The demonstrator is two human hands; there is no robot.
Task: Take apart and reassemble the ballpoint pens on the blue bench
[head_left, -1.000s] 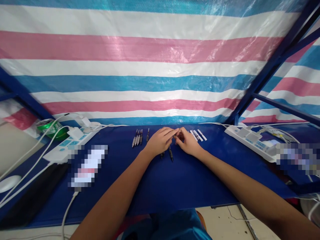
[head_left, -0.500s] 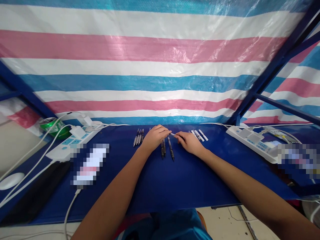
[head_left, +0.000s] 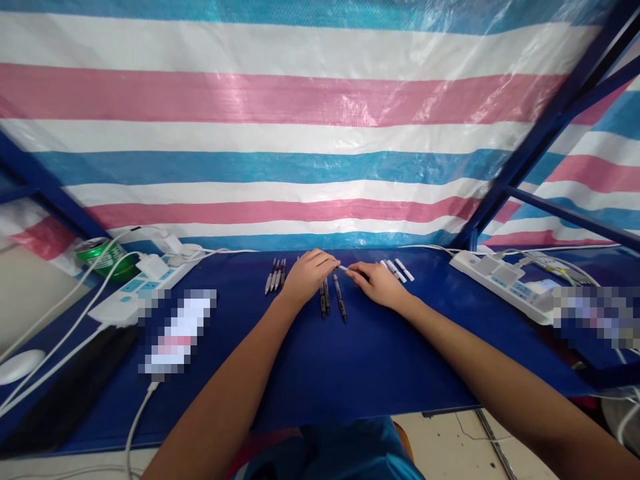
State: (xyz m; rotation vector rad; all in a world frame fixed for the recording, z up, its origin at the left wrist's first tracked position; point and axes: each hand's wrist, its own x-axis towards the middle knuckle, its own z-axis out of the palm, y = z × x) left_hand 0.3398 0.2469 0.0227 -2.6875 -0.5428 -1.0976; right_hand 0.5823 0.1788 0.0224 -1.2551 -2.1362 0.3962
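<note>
A slim whitish pen (head_left: 343, 268) spans the gap between my two hands, just above the blue desk. My left hand (head_left: 311, 272) is closed on its left end, and my right hand (head_left: 373, 281) pinches its right end; the fingers cover most of it. Below my left hand lie dark pens (head_left: 325, 301), partly covered by it, with another dark pen (head_left: 341, 300) a little to their right. Several grey pens (head_left: 274, 277) lie side by side left of my left hand. Beyond my right hand are several white pens (head_left: 404, 269), laid slantwise.
The blue desk (head_left: 370, 373) backs onto a striped plastic sheet. Left stand a green can (head_left: 107, 259), a power strip (head_left: 131, 293) with cables and a blurred phone (head_left: 180, 330). At right, another power strip (head_left: 510, 287) holds chargers beside a blurred device.
The whole view has shifted slightly. Both hands keep the pen between them, with almost no movement; the pens on the desk lie as before.
</note>
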